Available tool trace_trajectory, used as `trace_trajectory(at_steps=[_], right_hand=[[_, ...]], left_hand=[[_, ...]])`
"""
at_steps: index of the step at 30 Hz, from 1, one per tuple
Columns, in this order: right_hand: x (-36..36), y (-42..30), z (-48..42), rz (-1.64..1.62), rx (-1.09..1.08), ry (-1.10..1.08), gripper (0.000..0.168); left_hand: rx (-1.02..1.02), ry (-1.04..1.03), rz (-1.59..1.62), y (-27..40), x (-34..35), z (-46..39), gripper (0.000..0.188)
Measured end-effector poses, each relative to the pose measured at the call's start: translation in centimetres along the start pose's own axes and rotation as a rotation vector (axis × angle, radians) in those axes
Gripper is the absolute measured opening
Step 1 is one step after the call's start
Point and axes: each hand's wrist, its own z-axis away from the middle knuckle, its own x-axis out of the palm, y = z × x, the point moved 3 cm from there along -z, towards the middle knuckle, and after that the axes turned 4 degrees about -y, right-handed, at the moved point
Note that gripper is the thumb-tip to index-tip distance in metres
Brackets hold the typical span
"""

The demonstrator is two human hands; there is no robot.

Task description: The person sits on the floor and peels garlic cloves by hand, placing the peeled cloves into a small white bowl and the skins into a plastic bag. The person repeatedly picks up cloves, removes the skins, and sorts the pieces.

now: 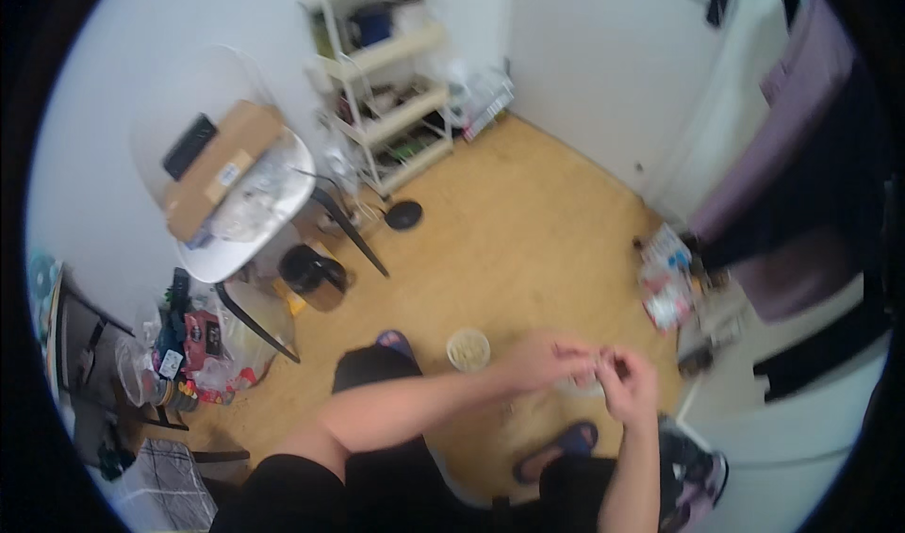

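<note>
Both hands are raised over the floor, right of centre, with their fingertips meeting. My left hand (pixel 558 360) reaches in from the left, fingers bent towards the other hand. My right hand (pixel 628 384) comes up from below, with thumb and fingers curled together. Something small may be between the fingertips, but blur hides what it is. On the floor left of the hands stands a round bowl (pixel 468 350) with pale pieces in it. Directly beneath the hands a second pale container (pixel 583 386) is partly hidden.
A white chair (pixel 293 211) bears a cardboard box (pixel 225 172). Behind it stands a shelf trolley (pixel 389 119). Plastic bags (pixel 247 321) lie at the left, more packages (pixel 664 285) at the right. A black kettle-like vessel (pixel 311 271) stands near the chair. Slippered feet (pixel 565 448) are below.
</note>
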Motion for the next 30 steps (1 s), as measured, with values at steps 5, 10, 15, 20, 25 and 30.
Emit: trace_trajectory(at_steps=[5,10,15,20,25,30], right_hand=[[0.2,0.1,-0.3,-0.133,0.068,-0.006,0.008],[0.4,-1.5,-1.3,-0.268,-0.129,0.044,0.012],[1.3,-1.4,-1.6,-0.272,-0.038,0.1,0.005],[0.6,-0.7,-1.7,-0.222,0.075,0.067,0.006],[0.3,-0.4,-1.4,-0.233,0.125,0.07,0.012],[1.2,-0.1,-1.2,-0.31,0.122,0.146,0.014]], left_hand=[[0.016,0.144,0.318,-0.6,0.4,0.1,0.022],[0.092,0.242,0.285,-0.7,-0.8,-0.4,0.023],[0.189,0.283,0.161,-0.3,-0.8,-0.3,0.019],[0.296,0.308,-0.125,-0.6,-1.0,0.1,0.014],[0.249,0.244,-0.251,0.0,-0.1,0.4,0.012],[0.161,0.242,0.001,-1.3,0.1,0.3,0.013]])
